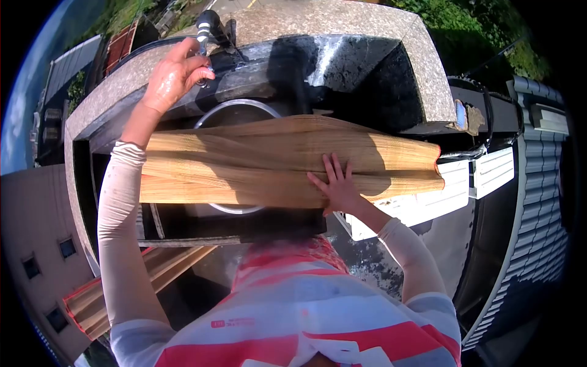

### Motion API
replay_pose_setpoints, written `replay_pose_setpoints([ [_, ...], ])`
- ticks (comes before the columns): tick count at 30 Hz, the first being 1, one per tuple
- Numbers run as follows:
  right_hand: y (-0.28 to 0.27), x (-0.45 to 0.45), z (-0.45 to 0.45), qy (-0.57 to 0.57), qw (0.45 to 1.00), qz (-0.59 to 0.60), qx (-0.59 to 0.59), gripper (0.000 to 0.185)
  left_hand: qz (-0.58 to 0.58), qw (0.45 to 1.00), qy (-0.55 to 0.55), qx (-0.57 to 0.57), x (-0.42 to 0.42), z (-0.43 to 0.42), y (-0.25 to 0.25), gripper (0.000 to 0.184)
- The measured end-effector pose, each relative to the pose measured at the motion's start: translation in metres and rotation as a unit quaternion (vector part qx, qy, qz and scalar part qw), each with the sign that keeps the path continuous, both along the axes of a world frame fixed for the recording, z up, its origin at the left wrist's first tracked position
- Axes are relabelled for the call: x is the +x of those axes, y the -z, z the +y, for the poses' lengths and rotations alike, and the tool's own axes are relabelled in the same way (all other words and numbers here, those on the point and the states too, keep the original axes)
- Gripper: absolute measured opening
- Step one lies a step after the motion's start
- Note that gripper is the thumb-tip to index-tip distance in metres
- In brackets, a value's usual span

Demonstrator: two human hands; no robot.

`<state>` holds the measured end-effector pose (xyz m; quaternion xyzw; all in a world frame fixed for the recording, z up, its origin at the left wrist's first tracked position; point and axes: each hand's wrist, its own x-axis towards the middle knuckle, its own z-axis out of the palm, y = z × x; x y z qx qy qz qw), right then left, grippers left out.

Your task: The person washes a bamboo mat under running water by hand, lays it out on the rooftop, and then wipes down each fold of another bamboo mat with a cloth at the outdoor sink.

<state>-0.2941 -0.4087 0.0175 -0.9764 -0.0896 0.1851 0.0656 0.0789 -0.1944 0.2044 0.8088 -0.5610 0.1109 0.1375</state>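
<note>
A long tan woven mat (244,156) with red edging lies folded across a dark stone sink (367,67). My right hand (339,186) rests on its near part, fingers spread, holding nothing. Up at the left, my left hand (177,76) is wet and raised beside the tap (205,37); its fingertips are bent close to the spout, and what they hold, if anything, is too small to make out. Under the mat, the rim of a round metal basin (235,103) shows.
A second red-edged mat (134,284) lies at the lower left. White slatted panels (403,205) stand to the right of the sink. The sink's speckled stone rim (318,21) runs along the back. A ribbed roof (532,202) is at the far right.
</note>
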Motion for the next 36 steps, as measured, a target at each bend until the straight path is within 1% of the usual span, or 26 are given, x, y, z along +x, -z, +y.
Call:
replay_pose_setpoints([
  [1, -0.003, 0.0, -0.001, 0.001, 1.0, 0.0, 0.006, 0.125, -0.021, 1.0, -0.019, 0.01, 0.0, -0.003, 0.001, 0.034],
  [2, -0.006, -0.001, -0.003, 0.001, 1.0, 0.0, 0.011, 0.124, -0.046, 0.999, -0.009, -0.019, 0.004, -0.006, 0.007, 0.036],
  [5, -0.019, -0.001, -0.014, 0.019, 0.998, -0.038, 0.05, 0.121, -0.063, 0.996, -0.055, -0.011, -0.005, -0.011, 0.005, 0.037],
  [8, 0.024, -0.008, -0.056, 0.17, 0.967, -0.043, 0.185, 0.116, -0.088, 0.992, -0.093, -0.015, -0.008, -0.018, 0.008, 0.038],
  [10, 0.021, 0.013, -0.084, 0.212, 0.949, -0.093, 0.214, 0.105, -0.083, 0.989, -0.121, -0.009, -0.011, -0.019, 0.009, 0.037],
  [11, 0.021, 0.027, -0.099, 0.234, 0.938, -0.118, 0.228, 0.1, -0.093, 0.984, -0.139, -0.057, -0.018, -0.018, 0.01, 0.036],
  [13, 0.053, 0.056, -0.134, 0.247, 0.949, -0.091, 0.174, 0.088, -0.111, 0.967, -0.17, -0.154, -0.044, -0.015, 0.017, 0.036],
  [14, 0.065, 0.066, -0.15, 0.256, 0.952, -0.079, 0.146, 0.082, -0.034, 0.965, -0.204, -0.159, -0.069, -0.007, 0.025, 0.036],
  [15, 0.067, 0.073, -0.159, 0.282, 0.946, -0.039, 0.157, 0.079, 0.044, 0.957, -0.237, -0.16, -0.101, 0.008, 0.037, 0.035],
  [16, 0.067, 0.082, -0.162, 0.304, 0.937, 0.001, 0.17, 0.076, 0.236, 0.931, -0.226, -0.162, -0.137, 0.021, 0.054, 0.03],
  [17, 0.068, 0.089, -0.162, 0.321, 0.928, 0.041, 0.183, 0.074, 0.434, 0.869, -0.208, -0.117, -0.173, 0.044, 0.092, 0.021],
  [18, 0.074, 0.091, -0.161, 0.321, 0.921, 0.067, 0.213, 0.075, 0.528, 0.827, -0.185, 0.049, -0.204, 0.064, 0.116, 0.017],
  [19, 0.077, 0.092, -0.159, 0.309, 0.926, 0.076, 0.205, 0.077, 0.654, 0.734, -0.157, 0.091, -0.239, 0.074, 0.135, 0.017],
  [20, 0.079, 0.093, -0.155, 0.294, 0.931, 0.085, 0.196, 0.079, 0.733, 0.631, -0.202, 0.157, -0.272, 0.082, 0.159, 0.026],
  [21, 0.08, 0.094, -0.148, 0.28, 0.937, 0.094, 0.186, 0.082, 0.792, 0.572, -0.177, 0.116, -0.302, 0.096, 0.193, 0.038],
  [22, 0.056, 0.095, -0.139, 0.318, 0.925, 0.124, 0.17, 0.087, 0.862, 0.46, -0.193, 0.087, -0.315, 0.082, 0.188, 0.051],
  [25, 0.051, 0.085, -0.148, 0.264, 0.943, 0.113, 0.168, 0.096, 0.918, 0.338, -0.205, -0.042, -0.338, 0.05, 0.213, 0.062],
  [26, 0.044, 0.08, -0.149, 0.222, 0.95, 0.124, 0.179, 0.102, 0.922, 0.313, -0.21, -0.088, -0.34, 0.043, 0.228, 0.065],
  [28, 0.0, 0.064, -0.147, 0.149, 0.957, 0.148, 0.198, 0.114, 0.927, 0.256, -0.215, -0.17, -0.338, 0.023, 0.258, 0.07],
  [29, -0.015, 0.05, -0.14, 0.099, 0.976, 0.13, 0.146, 0.118, 0.932, 0.246, -0.196, -0.18, -0.332, 0.021, 0.256, 0.071],
  [31, -0.036, 0.02, -0.115, 0.005, 0.994, 0.099, 0.041, 0.128, 0.936, 0.202, -0.224, -0.182, -0.32, 0.013, 0.241, 0.074],
  [34, -0.023, -0.017, -0.089, -0.033, 0.996, 0.079, -0.031, 0.132, 0.902, 0.215, -0.288, -0.24, -0.313, -0.01, 0.222, 0.078],
  [36, 0.011, -0.03, -0.078, 0.019, 0.999, 0.039, -0.026, 0.128, 0.893, 0.234, -0.301, -0.239, -0.311, -0.017, 0.218, 0.08],
])
